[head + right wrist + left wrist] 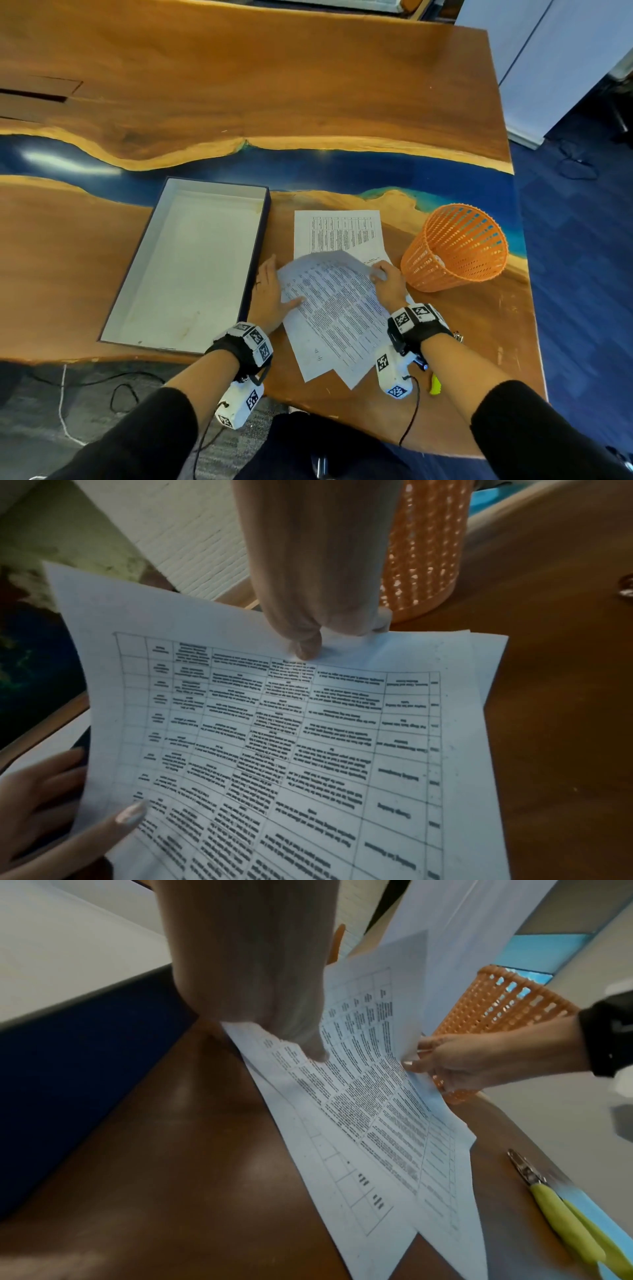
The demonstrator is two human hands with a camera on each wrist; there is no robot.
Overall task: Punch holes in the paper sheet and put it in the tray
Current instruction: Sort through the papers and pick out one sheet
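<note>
A loose stack of printed paper sheets (335,308) lies near the table's front edge. My right hand (378,272) pinches the far right corner of the top sheet (274,737) between thumb and fingers, and that end curls up off the stack. My left hand (272,291) lies flat at the stack's left edge, fingers straight, with its thumb (318,1053) pressing on the printed sheet (369,1085). The tray (257,253), white inside with dark blue walls, sits just left of my left hand. A hole punch (565,1213) with yellow-green handles lies by my right wrist, mostly hidden in the head view.
Another printed sheet (339,229) lies flat behind the stack. An orange slotted basket (455,250) lies tipped on its side to the right, close to my right hand. The table's right edge (527,308) is just beyond it.
</note>
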